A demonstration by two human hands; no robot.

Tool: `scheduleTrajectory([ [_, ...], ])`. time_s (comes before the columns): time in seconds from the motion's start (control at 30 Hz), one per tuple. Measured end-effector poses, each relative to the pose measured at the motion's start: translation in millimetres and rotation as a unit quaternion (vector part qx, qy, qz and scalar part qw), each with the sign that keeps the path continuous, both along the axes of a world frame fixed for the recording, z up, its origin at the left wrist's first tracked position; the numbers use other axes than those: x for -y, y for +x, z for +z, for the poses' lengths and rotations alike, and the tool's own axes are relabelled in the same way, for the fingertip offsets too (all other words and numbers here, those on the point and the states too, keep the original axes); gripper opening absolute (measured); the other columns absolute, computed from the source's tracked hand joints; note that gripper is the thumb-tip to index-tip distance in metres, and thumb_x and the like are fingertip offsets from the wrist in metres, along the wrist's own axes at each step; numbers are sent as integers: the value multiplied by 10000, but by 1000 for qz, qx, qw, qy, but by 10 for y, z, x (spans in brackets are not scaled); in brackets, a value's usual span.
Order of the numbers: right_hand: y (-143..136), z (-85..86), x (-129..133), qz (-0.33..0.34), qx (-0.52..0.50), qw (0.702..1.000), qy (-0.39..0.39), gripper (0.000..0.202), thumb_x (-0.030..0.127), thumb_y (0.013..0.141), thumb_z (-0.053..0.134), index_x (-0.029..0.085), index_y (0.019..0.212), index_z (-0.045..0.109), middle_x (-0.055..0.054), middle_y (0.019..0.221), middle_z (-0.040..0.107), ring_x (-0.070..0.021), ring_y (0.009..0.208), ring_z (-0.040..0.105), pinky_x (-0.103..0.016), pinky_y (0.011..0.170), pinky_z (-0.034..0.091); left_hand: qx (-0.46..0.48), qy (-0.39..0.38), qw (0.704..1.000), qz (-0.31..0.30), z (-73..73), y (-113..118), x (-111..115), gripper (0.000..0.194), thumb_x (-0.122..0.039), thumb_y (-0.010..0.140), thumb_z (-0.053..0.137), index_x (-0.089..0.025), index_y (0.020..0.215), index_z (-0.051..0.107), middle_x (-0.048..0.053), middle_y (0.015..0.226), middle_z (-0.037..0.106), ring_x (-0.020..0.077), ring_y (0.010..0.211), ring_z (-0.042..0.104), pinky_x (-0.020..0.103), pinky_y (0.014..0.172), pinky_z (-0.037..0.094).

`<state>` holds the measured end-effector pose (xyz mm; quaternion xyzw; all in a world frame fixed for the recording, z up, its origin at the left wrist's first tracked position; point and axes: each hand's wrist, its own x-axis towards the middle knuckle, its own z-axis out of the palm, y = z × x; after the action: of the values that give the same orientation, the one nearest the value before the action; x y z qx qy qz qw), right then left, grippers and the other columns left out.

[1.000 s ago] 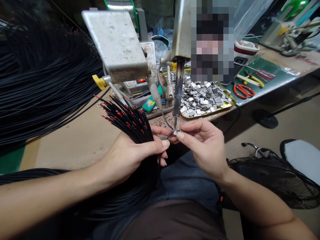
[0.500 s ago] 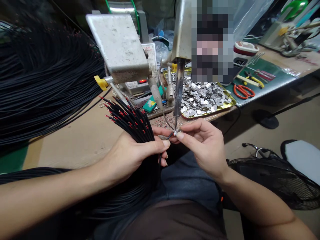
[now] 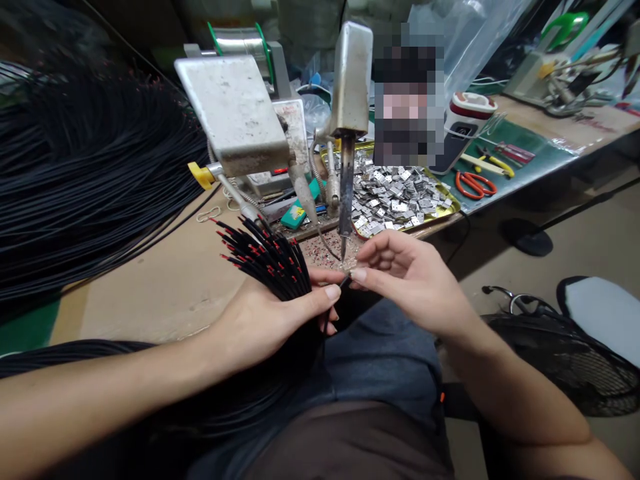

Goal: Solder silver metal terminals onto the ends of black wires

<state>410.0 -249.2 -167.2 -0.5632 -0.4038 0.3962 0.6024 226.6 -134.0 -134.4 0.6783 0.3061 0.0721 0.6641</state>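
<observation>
My left hand (image 3: 285,303) is wrapped round a bundle of black cables (image 3: 273,260) with red tips, its thumb and fingers also holding one separate cable (image 3: 345,283). At that cable's end are the thumb and fingertips of my right hand (image 3: 407,277); anything small between them is hidden. Just above the fingertips, the upright soldering iron (image 3: 346,193) points down, apart from the cable. A thin solder feed tube (image 3: 305,190) slants toward the iron's tip. Behind it lies a tray (image 3: 443,212) of small metal connectors (image 3: 400,197).
A large heap of black cables (image 3: 95,160) covers the left of the table (image 3: 150,287). Orange-handled scissors (image 3: 476,185) and yellow-handled pliers (image 3: 497,163) lie at the right. A solder spool (image 3: 240,43) stands behind. A black fan (image 3: 565,353) is at lower right. Another person is behind the tray.
The cable end and both hands' fingertips have moved slightly down from the iron's tip. The metal connector seen there earlier is now hidden. The whole view has shifted a little.
</observation>
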Motion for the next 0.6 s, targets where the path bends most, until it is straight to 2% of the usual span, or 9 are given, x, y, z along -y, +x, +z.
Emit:
scheduleTrajectory([
  [0.07,153,85,55,73,57,995,-32,182,224,811,831,146,931,718,-29,827,730,-142,750,680,-246,700,543,-13,33,999,9,-6,-7,14,403,-495,870,763,-117,1008,732,63,738,752,177,669,739,227,677,579],
  [0.13,260,164,109,102,171,979,-46,92,247,881,773,157,895,759,-31,841,744,-142,759,671,-252,703,519,-19,57,998,6,-19,-7,22,374,-504,899,736,-133,938,718,63,741,754,181,677,745,230,687,575],
  [0.23,245,212,149,56,280,958,-20,121,274,929,738,175,883,790,-24,870,757,-148,805,673,-267,747,512,-5,47,998,-42,-39,3,18,370,-510,929,694,-142,888,696,60,740,749,184,672,737,244,680,568],
  [0.33,41,153,131,18,239,971,17,168,307,936,741,161,1004,787,-43,960,757,-155,854,688,-273,769,541,13,61,990,-127,-43,9,13,355,-488,967,628,-162,843,697,40,750,741,185,723,721,261,745,560],
  [0.4,-116,88,99,40,194,979,46,242,298,920,755,139,1101,763,-64,1008,731,-147,833,673,-271,733,554,12,93,979,-180,-36,5,12,372,-452,984,590,-169,770,702,30,767,736,182,773,701,256,803,545],
  [0.5,-267,15,51,43,173,980,90,121,240,895,761,127,927,732,-57,909,676,-138,795,636,-263,699,535,-25,106,968,-226,-29,-4,7,414,-430,1014,538,-172,758,734,11,806,745,171,816,695,237,842,523],
  [0.6,-298,0,24,5,157,984,79,178,239,901,743,138,774,670,-46,825,651,-141,771,624,-266,683,512,-35,114,969,-217,-50,-15,-17,412,-438,1026,521,-180,808,758,-4,850,764,166,863,707,232,874,508],
])
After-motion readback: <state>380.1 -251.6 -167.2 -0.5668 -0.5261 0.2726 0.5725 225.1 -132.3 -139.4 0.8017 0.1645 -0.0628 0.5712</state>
